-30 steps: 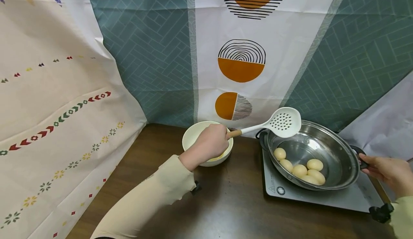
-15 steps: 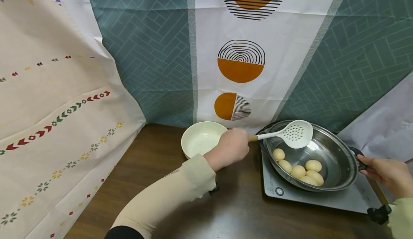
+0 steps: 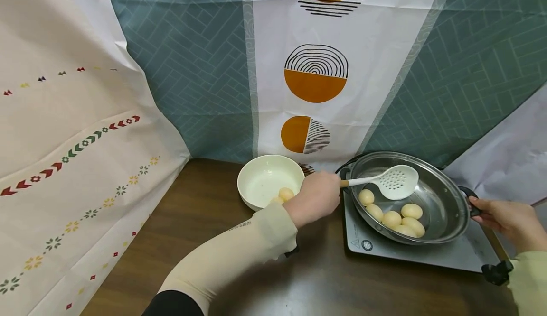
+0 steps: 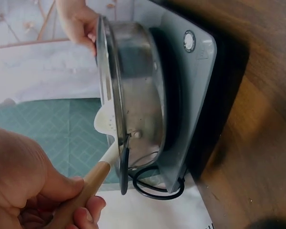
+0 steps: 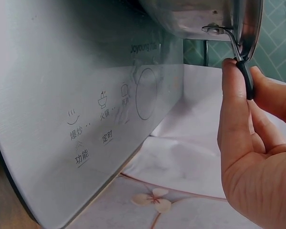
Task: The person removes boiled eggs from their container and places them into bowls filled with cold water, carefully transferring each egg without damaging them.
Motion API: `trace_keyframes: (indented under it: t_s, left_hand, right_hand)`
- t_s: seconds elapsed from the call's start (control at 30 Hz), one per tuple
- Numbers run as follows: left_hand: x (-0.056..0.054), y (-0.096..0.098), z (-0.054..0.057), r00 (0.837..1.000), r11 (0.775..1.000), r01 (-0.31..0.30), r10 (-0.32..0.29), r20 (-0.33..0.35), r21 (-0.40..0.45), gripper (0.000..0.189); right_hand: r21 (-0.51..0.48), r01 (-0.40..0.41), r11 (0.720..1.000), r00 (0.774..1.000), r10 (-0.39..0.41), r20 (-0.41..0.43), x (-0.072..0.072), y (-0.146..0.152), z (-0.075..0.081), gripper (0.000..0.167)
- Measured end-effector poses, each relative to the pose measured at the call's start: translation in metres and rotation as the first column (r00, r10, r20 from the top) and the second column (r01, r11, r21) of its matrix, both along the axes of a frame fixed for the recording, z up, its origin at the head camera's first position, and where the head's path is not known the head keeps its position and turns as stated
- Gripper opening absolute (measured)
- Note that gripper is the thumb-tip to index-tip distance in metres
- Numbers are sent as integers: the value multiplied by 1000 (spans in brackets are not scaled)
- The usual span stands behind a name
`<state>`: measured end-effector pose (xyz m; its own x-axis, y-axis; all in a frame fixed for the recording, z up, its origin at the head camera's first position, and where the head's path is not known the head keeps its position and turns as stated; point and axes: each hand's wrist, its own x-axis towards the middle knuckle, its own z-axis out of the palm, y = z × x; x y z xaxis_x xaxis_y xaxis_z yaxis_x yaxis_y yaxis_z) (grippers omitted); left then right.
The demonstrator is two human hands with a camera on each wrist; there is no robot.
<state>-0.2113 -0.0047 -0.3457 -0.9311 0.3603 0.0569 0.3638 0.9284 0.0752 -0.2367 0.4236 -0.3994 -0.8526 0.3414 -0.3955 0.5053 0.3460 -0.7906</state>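
My left hand [image 3: 316,197] grips the wooden handle [image 4: 88,191] of a white slotted spoon [image 3: 396,183]. The spoon's perforated head is over the inside of a steel pan [image 3: 446,211], with nothing on it. Several pale yellow, egg-shaped pieces [image 3: 412,226] are gathered at the pan's front left side. At the pan's right, my right hand [image 3: 510,216] pinches the black side handle [image 5: 248,83] between thumb and fingers. Left of the spoon stands a cream bowl [image 3: 260,176]; similar yellow pieces [image 3: 285,193] show in it, partly hidden behind my left wrist.
Beneath the pan is a flat grey induction cooker [image 3: 431,259] with printed controls, on a dark wooden table [image 3: 325,278]. A black cable [image 4: 157,196] loops by the cooker's rear left corner. Patterned cloths [image 3: 192,69] hang behind and to the left.
My left hand has moved right from over the bowl, carrying the slotted spoon further over the pan and lower. More of the bowl's inside shows. My right hand keeps its hold on the pan handle.
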Motion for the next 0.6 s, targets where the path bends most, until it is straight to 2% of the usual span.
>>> trace_keyframes:
  t_s: [0.17, 0.4, 0.6]
  left_hand:
    - [2, 3, -3, 1000, 1000, 12, -12, -3, -18, 11]
    - [5, 6, -3, 1000, 1000, 4, -4, -18, -15, 10]
    - [8, 12, -3, 1000, 1000, -12, 13, 26, -10, 10]
  right_hand:
    - [-11, -22, 1000, 1000, 21, -14, 1, -4, 3, 25]
    - [-10, -4, 1000, 1000, 4, -18, 0, -2, 0, 27]
    - [-10, -10, 1000, 1000, 10, -23, -2, 1, -3, 29]
